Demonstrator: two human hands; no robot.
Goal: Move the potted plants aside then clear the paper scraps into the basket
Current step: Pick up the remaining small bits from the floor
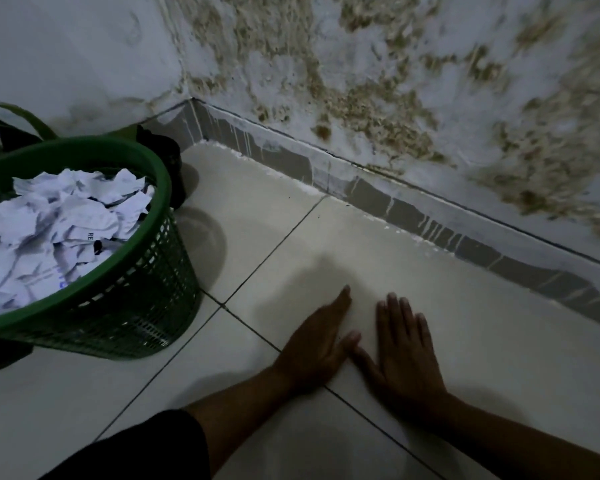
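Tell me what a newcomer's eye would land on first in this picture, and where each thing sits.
First, the green basket at the left, heaped with crumpled white paper scraps, with plant leaves and a dark pot behind it by the corner. Next, the wall across the top right, blotched brown where paint has flaked. Last, low in the middle, the left hand and right hand lie flat, fingers straight, on the pale floor tiles.

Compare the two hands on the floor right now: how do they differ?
The left hand stands tilted on its edge with fingers pressed together; the right hand lies palm down with fingers slightly spread. The left hand is nearer the basket; the right is nearer the wall. Both are open, hold nothing, and rest on the same tile, thumbs nearly touching.
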